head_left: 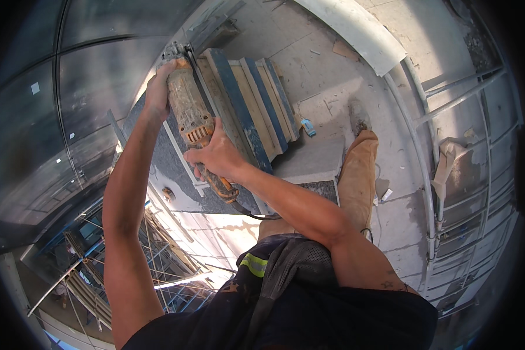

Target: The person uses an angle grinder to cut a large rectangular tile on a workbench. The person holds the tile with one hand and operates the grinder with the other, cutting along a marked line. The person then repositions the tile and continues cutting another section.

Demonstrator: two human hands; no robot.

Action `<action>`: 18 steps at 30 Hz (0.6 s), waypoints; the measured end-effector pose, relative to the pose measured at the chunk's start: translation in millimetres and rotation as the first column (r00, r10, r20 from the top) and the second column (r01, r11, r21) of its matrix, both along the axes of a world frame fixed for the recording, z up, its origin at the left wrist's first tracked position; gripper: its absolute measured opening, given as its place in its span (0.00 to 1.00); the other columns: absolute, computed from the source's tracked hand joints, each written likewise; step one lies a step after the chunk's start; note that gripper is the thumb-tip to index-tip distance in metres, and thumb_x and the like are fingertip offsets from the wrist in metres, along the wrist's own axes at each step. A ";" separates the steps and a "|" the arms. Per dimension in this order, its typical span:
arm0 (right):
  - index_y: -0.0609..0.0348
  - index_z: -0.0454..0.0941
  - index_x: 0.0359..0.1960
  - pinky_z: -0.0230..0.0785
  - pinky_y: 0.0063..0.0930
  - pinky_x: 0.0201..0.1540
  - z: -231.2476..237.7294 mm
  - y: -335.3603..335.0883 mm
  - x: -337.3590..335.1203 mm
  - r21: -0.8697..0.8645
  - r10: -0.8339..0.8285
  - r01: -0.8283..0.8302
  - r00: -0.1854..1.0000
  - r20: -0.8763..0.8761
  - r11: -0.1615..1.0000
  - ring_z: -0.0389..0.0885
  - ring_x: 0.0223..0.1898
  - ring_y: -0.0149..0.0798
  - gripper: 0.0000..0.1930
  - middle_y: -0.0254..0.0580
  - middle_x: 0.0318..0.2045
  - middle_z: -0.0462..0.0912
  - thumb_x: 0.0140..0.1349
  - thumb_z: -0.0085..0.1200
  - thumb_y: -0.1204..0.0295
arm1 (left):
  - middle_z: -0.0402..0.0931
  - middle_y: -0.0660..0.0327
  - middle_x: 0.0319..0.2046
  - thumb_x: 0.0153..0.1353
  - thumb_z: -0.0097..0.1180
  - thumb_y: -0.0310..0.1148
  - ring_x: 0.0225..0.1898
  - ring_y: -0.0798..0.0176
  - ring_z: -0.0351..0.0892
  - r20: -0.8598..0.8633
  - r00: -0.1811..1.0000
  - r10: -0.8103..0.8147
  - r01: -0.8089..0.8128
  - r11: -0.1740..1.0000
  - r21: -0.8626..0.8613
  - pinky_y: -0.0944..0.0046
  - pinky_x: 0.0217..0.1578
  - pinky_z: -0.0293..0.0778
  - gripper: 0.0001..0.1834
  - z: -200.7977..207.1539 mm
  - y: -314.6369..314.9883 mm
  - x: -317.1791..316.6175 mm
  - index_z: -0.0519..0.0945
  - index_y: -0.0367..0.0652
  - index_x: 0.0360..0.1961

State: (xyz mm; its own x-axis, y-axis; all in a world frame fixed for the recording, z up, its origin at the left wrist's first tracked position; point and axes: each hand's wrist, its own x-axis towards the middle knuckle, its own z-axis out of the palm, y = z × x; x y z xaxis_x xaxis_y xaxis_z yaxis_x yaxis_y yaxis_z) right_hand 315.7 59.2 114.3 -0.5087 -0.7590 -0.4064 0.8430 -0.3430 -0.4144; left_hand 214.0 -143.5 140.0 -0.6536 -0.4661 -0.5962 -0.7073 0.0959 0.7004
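Observation:
A dusty orange and grey angle grinder point(188, 105) is held in both my hands, its head pointing away from me. My left hand point(158, 93) wraps around the front of its body, close to the head. Nearer to me, my right hand point(219, 153) grips the rear handle, from which a black cord point(246, 211) trails toward my lap. Just right of the tool stand several stacked boards point(251, 111) with blue edges. Beneath and left of it lies a dark grey slab point(172, 166). The grinder's disc cannot be made out clearly.
Dark glossy panels point(99, 87) rise on the left. Metal poles and scaffolding point(93, 280) show below at lower left. On the right runs a metal railing point(431, 175). A small blue item point(307, 127) lies on the dusty floor point(332, 87) near my trouser leg point(359, 169).

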 end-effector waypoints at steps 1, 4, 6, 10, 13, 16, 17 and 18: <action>0.62 0.49 0.60 0.76 0.34 0.19 0.0 0.5 2.2 0.003 0.003 -0.003 1.000 0.004 1.000 0.82 0.18 0.38 0.37 0.44 0.27 0.80 0.57 0.66 0.78 | 0.81 0.46 0.52 0.66 0.62 0.53 0.50 0.52 0.85 0.002 1.000 0.002 -0.002 1.000 -0.002 0.52 0.52 0.82 0.36 -0.1 -0.5 1.2 0.76 0.28 0.61; 0.62 0.49 0.60 0.76 0.34 0.19 -2.3 -0.4 8.1 0.010 -0.001 0.001 1.000 0.001 1.000 0.82 0.18 0.38 0.38 0.44 0.27 0.80 0.57 0.66 0.77 | 0.81 0.45 0.52 0.66 0.62 0.53 0.50 0.52 0.85 0.000 1.000 -0.011 0.011 1.000 0.008 0.52 0.52 0.82 0.37 0.0 0.2 3.9 0.75 0.27 0.60; 0.62 0.48 0.60 0.76 0.35 0.19 -2.8 -0.8 9.4 0.007 -0.002 0.002 1.000 -0.002 1.000 0.82 0.18 0.38 0.38 0.44 0.27 0.80 0.57 0.66 0.77 | 0.81 0.45 0.51 0.66 0.63 0.53 0.49 0.52 0.86 0.000 1.000 -0.009 0.009 1.000 -0.005 0.52 0.52 0.82 0.37 0.0 -0.1 5.3 0.76 0.27 0.60; 0.62 0.49 0.59 0.76 0.35 0.19 -4.2 -3.1 7.3 -0.024 -0.021 0.022 1.000 0.009 0.999 0.81 0.18 0.38 0.37 0.45 0.27 0.80 0.56 0.66 0.78 | 0.82 0.46 0.50 0.65 0.63 0.53 0.48 0.53 0.86 -0.007 1.000 0.009 -0.009 0.999 -0.047 0.53 0.51 0.82 0.36 0.3 4.0 3.2 0.77 0.27 0.58; 0.66 0.44 0.63 0.76 0.37 0.19 -9.9 -12.0 6.5 -0.057 -0.030 0.032 0.999 0.034 0.998 0.82 0.18 0.40 0.43 0.47 0.27 0.80 0.54 0.66 0.78 | 0.83 0.48 0.48 0.64 0.64 0.54 0.47 0.53 0.86 -0.008 1.000 0.016 -0.016 1.000 -0.020 0.54 0.50 0.82 0.36 -5.4 -7.5 -0.4 0.78 0.28 0.57; 0.67 0.42 0.66 0.77 0.37 0.18 -15.6 -17.9 2.2 -0.079 -0.024 0.028 0.998 0.055 0.997 0.82 0.17 0.41 0.46 0.49 0.27 0.80 0.53 0.65 0.78 | 0.83 0.49 0.48 0.63 0.65 0.55 0.48 0.54 0.86 0.020 1.000 0.017 -0.017 0.999 -0.035 0.55 0.49 0.82 0.36 -8.9 -14.1 -4.9 0.79 0.30 0.56; 0.67 0.42 0.66 0.77 0.37 0.18 -16.5 -19.2 0.9 -0.087 -0.020 0.025 0.998 0.060 0.996 0.82 0.17 0.41 0.46 0.49 0.27 0.80 0.53 0.65 0.77 | 0.83 0.49 0.49 0.63 0.64 0.55 0.48 0.54 0.85 0.027 1.000 0.012 -0.011 0.999 -0.034 0.54 0.50 0.81 0.36 -10.4 -16.7 -6.1 0.79 0.30 0.57; 0.67 0.42 0.66 0.77 0.37 0.18 -17.5 -21.1 -0.1 -0.083 -0.026 0.031 0.998 0.058 0.996 0.82 0.17 0.41 0.46 0.49 0.27 0.80 0.54 0.65 0.78 | 0.83 0.49 0.50 0.63 0.64 0.56 0.49 0.53 0.85 0.034 0.999 0.007 -0.006 0.999 -0.033 0.54 0.51 0.80 0.37 -12.3 -19.0 -7.4 0.79 0.31 0.57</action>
State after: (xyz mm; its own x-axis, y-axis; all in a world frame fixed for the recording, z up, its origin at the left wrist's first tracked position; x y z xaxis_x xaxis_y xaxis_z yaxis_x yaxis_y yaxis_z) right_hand 315.6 38.2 96.9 -0.5081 -0.7772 -0.3712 0.8540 -0.3984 -0.3347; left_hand 206.6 -162.5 127.8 -0.6301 -0.4899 -0.6025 -0.7314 0.1138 0.6724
